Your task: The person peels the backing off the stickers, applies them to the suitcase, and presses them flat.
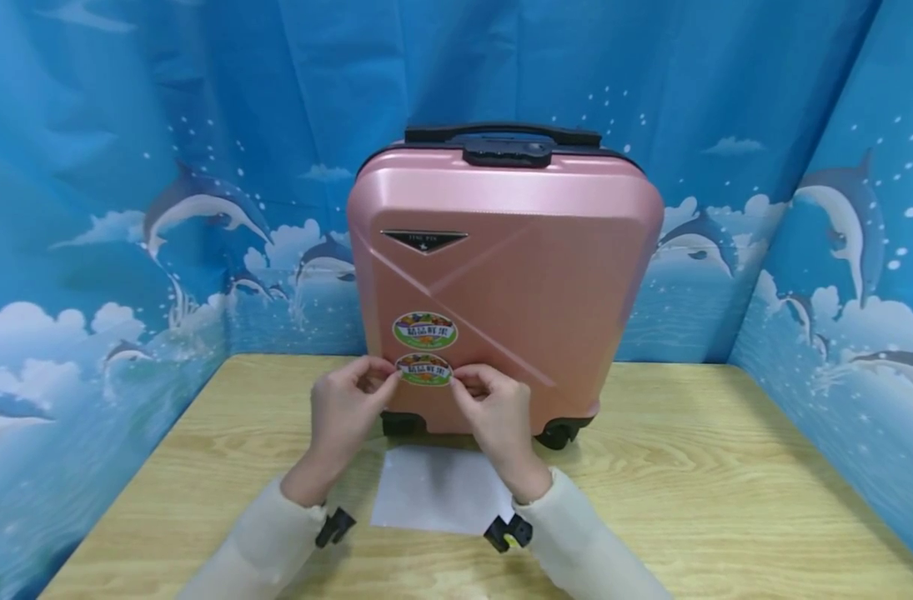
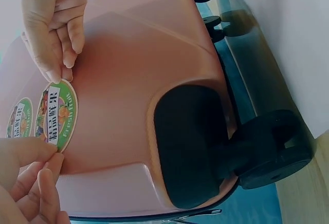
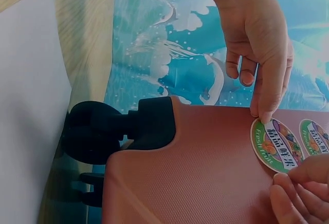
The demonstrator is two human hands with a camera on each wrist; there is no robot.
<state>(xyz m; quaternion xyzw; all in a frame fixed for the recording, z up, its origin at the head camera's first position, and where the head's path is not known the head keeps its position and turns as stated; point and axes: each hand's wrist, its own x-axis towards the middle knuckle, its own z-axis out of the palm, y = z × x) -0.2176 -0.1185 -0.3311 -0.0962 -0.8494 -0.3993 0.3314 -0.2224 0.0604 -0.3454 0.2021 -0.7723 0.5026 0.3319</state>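
Observation:
A pink hard-shell suitcase [image 1: 531, 292] stands upright on the table. On its front is an oval "Fresh fruit" sticker [image 1: 424, 331], and close below it a second, matching sticker [image 1: 423, 369]. My left hand [image 1: 347, 408] pinches the lower sticker's left end between thumb and forefinger, while my right hand [image 1: 501, 417] pinches its right end. In the left wrist view the lower sticker [image 2: 64, 113] lies close over the shell, with fingertips at both ends. The right wrist view shows the same sticker [image 3: 275, 144] held flat between the two hands.
A white sheet [image 1: 441, 492] lies on the wooden table [image 1: 689, 467] in front of the suitcase, between my forearms. Black wheels [image 1: 557, 435] stand at the suitcase's lower corners. Behind and at the sides hangs a blue dolphin-print curtain [image 1: 313, 83].

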